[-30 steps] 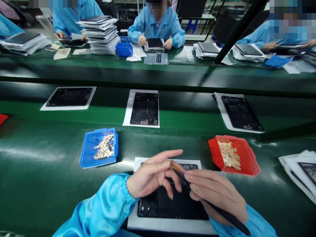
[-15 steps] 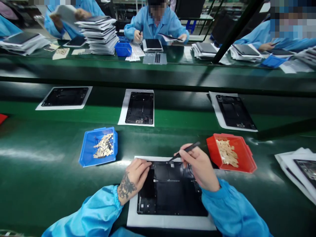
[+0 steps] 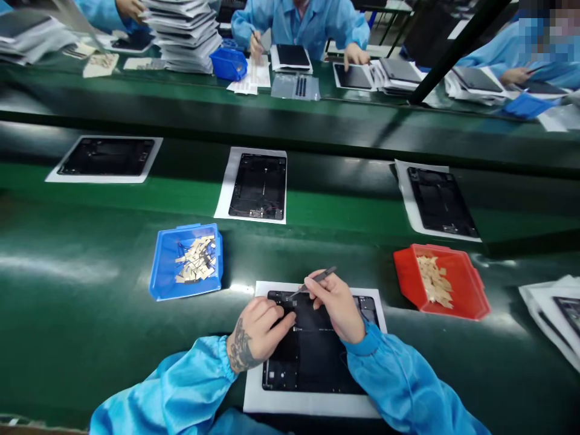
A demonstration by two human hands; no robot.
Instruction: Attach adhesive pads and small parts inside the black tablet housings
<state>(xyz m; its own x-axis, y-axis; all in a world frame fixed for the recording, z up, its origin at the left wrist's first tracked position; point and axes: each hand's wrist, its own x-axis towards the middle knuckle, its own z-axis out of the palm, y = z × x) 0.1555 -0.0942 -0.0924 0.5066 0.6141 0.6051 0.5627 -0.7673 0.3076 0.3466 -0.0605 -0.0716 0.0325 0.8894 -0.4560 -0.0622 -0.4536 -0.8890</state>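
Note:
A tablet (image 3: 324,362) with its dark inside facing up lies on a white sheet (image 3: 312,403) in front of me. My right hand (image 3: 333,302) grips dark tweezers (image 3: 317,278), whose tips reach the tablet's upper left part. Resting on that same corner is my left hand (image 3: 260,329), its fingers bent and its thumb apart from them. I see nothing held in it, though its fingertips cover part of the tablet. Part of the tablet's right side is hidden by my right hand and sleeve.
A blue bin (image 3: 156,266) of small pale strips with dark wires stands left, a red bin (image 3: 466,290) of tan pieces right. Beyond lie three opened tablets (image 3: 106,157) on white sheets. Co-workers (image 3: 299,27) sit across the bench, behind stacks (image 3: 183,36) of tablets and sheets.
My right hand and the tweezers have moved left across the tablet, toward my left hand. My left fingers have bent and drawn back from the top edge. The camera view has shifted.

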